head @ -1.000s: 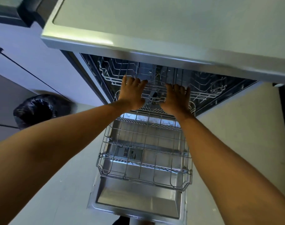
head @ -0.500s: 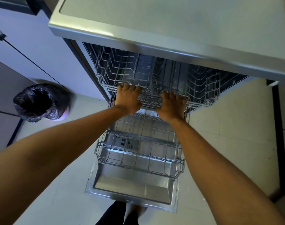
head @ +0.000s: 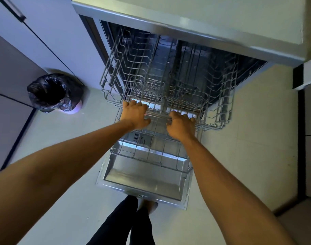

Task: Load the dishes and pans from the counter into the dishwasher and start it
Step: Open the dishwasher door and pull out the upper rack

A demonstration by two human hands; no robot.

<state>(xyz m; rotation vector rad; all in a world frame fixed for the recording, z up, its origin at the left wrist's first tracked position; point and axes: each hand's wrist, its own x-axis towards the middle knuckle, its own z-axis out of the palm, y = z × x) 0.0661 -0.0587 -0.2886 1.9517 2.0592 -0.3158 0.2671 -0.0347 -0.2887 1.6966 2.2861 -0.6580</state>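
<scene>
The dishwasher stands open under the counter [head: 204, 13], its steel door [head: 144, 179] folded down flat in front of me. The grey wire upper rack [head: 115, 68] is drawn well out over the door. My left hand [head: 135, 114] and my right hand [head: 181, 126] both grip the front rail of that rack, fingers curled over the wire. Below it the wire lower rack [head: 151, 156] also sits pulled out on the door. Both racks hold no dishes. No dishes or pans show in this view.
A bin lined with a black bag [head: 53, 93] stands on the pale floor to the left, by white cabinet doors [head: 50, 32]. My dark-trousered legs [head: 133, 225] are right at the door's front edge. A dark gap and another cabinet [head: 310, 110] lie to the right.
Both hands closed on the upper rack's front rail and drew it out from inside the dishwasher toward me; the view tilted down and back, showing my legs.
</scene>
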